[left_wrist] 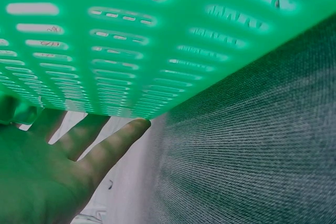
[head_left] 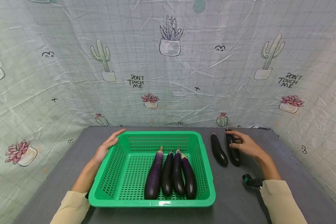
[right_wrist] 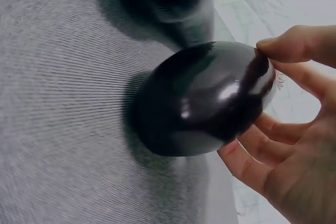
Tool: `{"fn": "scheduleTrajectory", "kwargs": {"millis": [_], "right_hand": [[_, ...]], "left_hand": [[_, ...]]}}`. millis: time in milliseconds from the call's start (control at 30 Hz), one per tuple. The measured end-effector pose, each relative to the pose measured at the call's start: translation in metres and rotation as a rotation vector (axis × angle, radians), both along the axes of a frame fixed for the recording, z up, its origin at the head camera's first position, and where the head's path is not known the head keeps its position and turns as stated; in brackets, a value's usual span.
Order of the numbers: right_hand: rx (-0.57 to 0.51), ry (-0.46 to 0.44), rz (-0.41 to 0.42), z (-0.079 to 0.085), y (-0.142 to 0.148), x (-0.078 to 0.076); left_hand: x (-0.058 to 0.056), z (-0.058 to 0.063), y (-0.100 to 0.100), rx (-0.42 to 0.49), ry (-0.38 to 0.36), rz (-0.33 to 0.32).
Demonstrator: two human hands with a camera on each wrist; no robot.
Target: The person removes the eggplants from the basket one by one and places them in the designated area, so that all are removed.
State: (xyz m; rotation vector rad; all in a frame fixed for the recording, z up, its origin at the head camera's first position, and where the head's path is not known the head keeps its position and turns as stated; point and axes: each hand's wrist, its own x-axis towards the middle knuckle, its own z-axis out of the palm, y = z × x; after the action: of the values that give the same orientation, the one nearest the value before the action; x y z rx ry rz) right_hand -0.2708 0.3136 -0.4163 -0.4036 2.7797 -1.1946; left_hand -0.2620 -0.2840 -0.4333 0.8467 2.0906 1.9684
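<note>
A green plastic basket [head_left: 152,203] stands on the grey table with several dark purple eggplants [head_left: 154,180] lying side by side in its right half. My left hand [head_left: 105,148] rests along the basket's left side, fingers stretched out; the left wrist view shows its palm [left_wrist: 42,177] beside the slotted wall. To the right of the basket, my right hand [head_left: 247,145] holds an eggplant [head_left: 234,154] between thumb and fingers. In the right wrist view that eggplant [right_wrist: 205,100] points its rounded, glossy end at the camera. Just left of it lies another eggplant [head_left: 219,150].
The grey table [head_left: 235,202] reaches back to a hanging cloth [head_left: 190,68] printed with cacti, which also closes off both sides. A black strap with a small device [head_left: 252,181] sits at my right wrist.
</note>
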Motion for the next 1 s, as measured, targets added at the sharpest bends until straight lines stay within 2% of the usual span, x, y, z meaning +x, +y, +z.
{"fn": "scheduleTrajectory", "kwargs": {"millis": [200, 533, 1000], "right_hand": [[-0.003, 0.012, 0.006, -0.008, -0.002, -0.004], [0.035, 0.018, -0.013, -0.018, -0.009, -0.007], [0.041, 0.014, -0.012, -0.02, -0.012, -0.008]], "left_hand": [[0.001, 0.0, 0.0, 0.032, -0.023, -0.024], [0.0, 0.0, 0.0, 0.028, -0.019, -0.011], [-0.001, -0.001, -0.001, 0.082, -0.037, -0.066]]}}
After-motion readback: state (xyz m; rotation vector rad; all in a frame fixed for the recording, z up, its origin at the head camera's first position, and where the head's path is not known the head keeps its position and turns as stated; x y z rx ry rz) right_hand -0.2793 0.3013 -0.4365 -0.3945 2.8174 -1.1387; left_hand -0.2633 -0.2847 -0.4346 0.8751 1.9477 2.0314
